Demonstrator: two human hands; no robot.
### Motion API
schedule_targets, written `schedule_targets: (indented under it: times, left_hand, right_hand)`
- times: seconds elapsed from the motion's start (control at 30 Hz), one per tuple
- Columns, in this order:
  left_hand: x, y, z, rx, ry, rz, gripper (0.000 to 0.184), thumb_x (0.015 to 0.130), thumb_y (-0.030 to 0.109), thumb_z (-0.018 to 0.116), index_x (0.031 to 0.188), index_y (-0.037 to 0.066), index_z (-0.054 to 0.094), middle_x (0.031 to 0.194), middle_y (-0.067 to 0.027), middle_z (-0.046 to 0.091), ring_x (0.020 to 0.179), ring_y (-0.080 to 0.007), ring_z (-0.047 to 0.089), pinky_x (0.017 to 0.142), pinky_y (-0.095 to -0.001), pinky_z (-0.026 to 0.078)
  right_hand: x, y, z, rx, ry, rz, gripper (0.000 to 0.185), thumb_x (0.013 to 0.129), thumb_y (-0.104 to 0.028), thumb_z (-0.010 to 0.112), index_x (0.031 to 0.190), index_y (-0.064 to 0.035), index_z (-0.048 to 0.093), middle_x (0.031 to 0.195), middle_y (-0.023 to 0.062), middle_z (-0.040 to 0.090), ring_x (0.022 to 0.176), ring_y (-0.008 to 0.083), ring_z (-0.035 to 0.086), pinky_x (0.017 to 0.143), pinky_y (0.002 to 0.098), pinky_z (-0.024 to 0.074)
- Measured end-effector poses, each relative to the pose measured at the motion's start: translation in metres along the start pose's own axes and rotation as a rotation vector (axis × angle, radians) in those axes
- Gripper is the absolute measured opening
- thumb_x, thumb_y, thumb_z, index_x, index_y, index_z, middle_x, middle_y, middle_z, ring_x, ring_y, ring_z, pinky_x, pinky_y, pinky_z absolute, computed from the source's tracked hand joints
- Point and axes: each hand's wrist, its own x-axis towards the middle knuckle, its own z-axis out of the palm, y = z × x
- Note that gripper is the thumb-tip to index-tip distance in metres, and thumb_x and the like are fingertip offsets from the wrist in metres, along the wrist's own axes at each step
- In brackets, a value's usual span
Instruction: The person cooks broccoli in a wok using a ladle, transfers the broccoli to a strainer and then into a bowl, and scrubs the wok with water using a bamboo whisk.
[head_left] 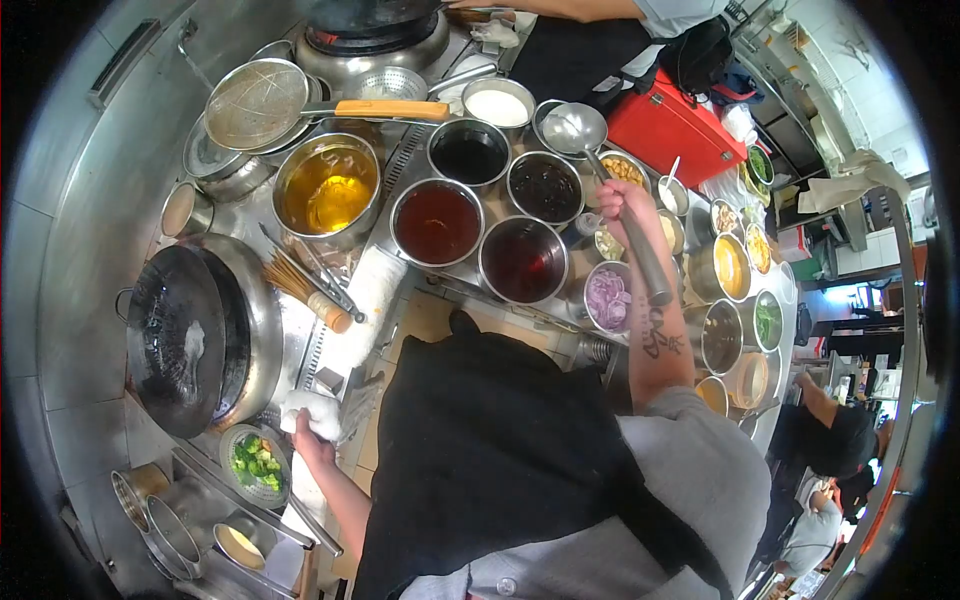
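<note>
My right hand [627, 205] is wrapped round the handle of a metal ladle [573, 130], whose bowl hangs over the pots of dark sauce. My left hand [312, 445] grips a white cloth [314, 414] at the near edge of the stove. Just beyond that cloth, a black wok [180, 340] sits tilted on its round burner, with a little liquid shining inside. Below the cloth rests a perforated ladle [256, 466] holding broccoli pieces. Pots of red sauce [437, 222] and dark red liquid [523, 260] stand between my hands.
A strainer [258, 104] with a wooden handle lies above a pot of yellow oil [328, 188]. A bamboo brush [312, 295] lies beside the wok. Red onion [607, 298] and other ingredients stand right. Other people are at the top and lower right.
</note>
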Motion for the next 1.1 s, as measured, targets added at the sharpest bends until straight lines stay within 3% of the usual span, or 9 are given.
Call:
schedule_targets:
  times: [0.33,0.43,0.5,0.53,0.57,0.67,0.83,0.97,1.1]
  left_hand:
    - [-0.005,0.003,0.005,-0.001,0.032,0.009,0.050,0.085,0.012,0.066,0.131,0.001,0.051,0.120,-0.0119,0.061,0.106,-0.0272,0.062,0.087,-0.0434,0.054]
    - [0.004,-0.007,-0.006,-0.071,0.000,0.036,0.045,0.084,0.008,0.066,0.127,0.000,0.054,0.115,-0.0121,0.064,0.099,-0.0260,0.065,0.085,-0.0400,0.055]
    - [0.003,-0.008,-0.003,-0.017,0.052,0.070,0.040,0.085,0.008,0.066,0.122,-0.001,0.056,0.111,-0.0113,0.066,0.098,-0.0249,0.066,0.084,-0.0380,0.055]
    - [0.004,-0.009,-0.003,-0.051,0.048,0.049,0.040,0.084,0.008,0.066,0.121,-0.003,0.056,0.110,-0.0117,0.066,0.096,-0.0252,0.066,0.083,-0.0381,0.055]
    - [-0.004,-0.003,0.003,-0.144,0.055,0.013,0.032,0.086,0.010,0.065,0.116,0.001,0.060,0.105,-0.0112,0.067,0.093,-0.0249,0.067,0.083,-0.0393,0.056]
    - [-0.030,0.024,0.017,-0.574,-0.111,-0.131,0.037,0.091,0.016,0.058,0.124,-0.001,0.054,0.115,-0.0153,0.064,0.103,-0.0311,0.065,0.088,-0.0446,0.055]
    - [-0.033,0.090,0.030,-0.674,-0.054,0.071,0.041,0.101,0.026,0.043,0.128,-0.004,0.048,0.120,-0.0202,0.061,0.110,-0.0337,0.062,0.092,-0.0500,0.054]
    - [0.008,0.137,0.033,-0.620,0.044,0.203,0.045,0.100,0.030,0.050,0.129,-0.004,0.046,0.117,-0.0187,0.061,0.103,-0.0311,0.064,0.088,-0.0467,0.055]
    - [0.043,0.161,0.048,-0.565,0.244,0.139,0.050,0.090,0.027,0.063,0.123,-0.009,0.050,0.109,-0.0170,0.063,0.097,-0.0283,0.065,0.083,-0.0418,0.054]
  right_hand:
    - [-0.047,-0.022,0.029,0.239,-0.115,0.100,0.015,0.100,-0.009,0.043,0.102,0.0045,0.048,0.074,0.0005,0.049,0.049,0.0032,0.045,0.038,0.0171,0.0374]
    - [-0.082,-0.022,0.057,-0.289,-0.181,-0.054,0.011,0.099,-0.008,0.046,0.093,-0.0060,0.054,0.066,-0.0100,0.044,0.046,-0.0017,0.037,0.036,0.0151,0.0265]
    - [-0.094,-0.014,0.071,-0.377,-0.191,-0.134,0.025,0.101,-0.007,0.040,0.121,0.0053,0.050,0.073,-0.0067,0.041,0.050,-0.0008,0.035,0.036,0.0157,0.0250]
    - [-0.096,-0.019,0.071,-0.319,-0.290,-0.075,0.040,0.103,-0.009,0.036,0.138,0.0082,0.035,0.078,-0.0025,0.040,0.053,0.0017,0.038,0.037,0.0169,0.0305]
    - [-0.103,-0.018,0.093,0.020,-0.271,0.132,0.036,0.104,-0.016,0.034,0.133,0.0049,0.036,0.080,0.0016,0.043,0.047,0.0055,0.041,0.034,0.0205,0.0365]
    - [-0.115,0.000,0.146,0.143,-0.491,0.344,0.051,0.104,-0.016,0.028,0.145,0.0102,0.015,0.089,0.0114,0.041,0.052,0.0138,0.047,0.036,0.0267,0.0424]
    - [-0.113,0.067,0.227,0.240,-0.610,0.612,0.054,0.103,-0.014,0.025,0.148,0.0088,0.007,0.090,0.0133,0.041,0.052,0.0150,0.045,0.041,0.0299,0.0428]
    - [-0.083,0.139,0.281,0.154,-0.687,0.927,0.050,0.103,-0.014,0.026,0.147,0.0088,0.016,0.092,0.0097,0.044,0.052,0.0117,0.044,0.039,0.0259,0.0382]
    - [-0.050,0.238,0.331,-0.192,-0.711,1.007,0.037,0.102,-0.011,0.035,0.133,0.0088,0.037,0.081,0.0043,0.046,0.051,0.0073,0.044,0.036,0.0216,0.0371]
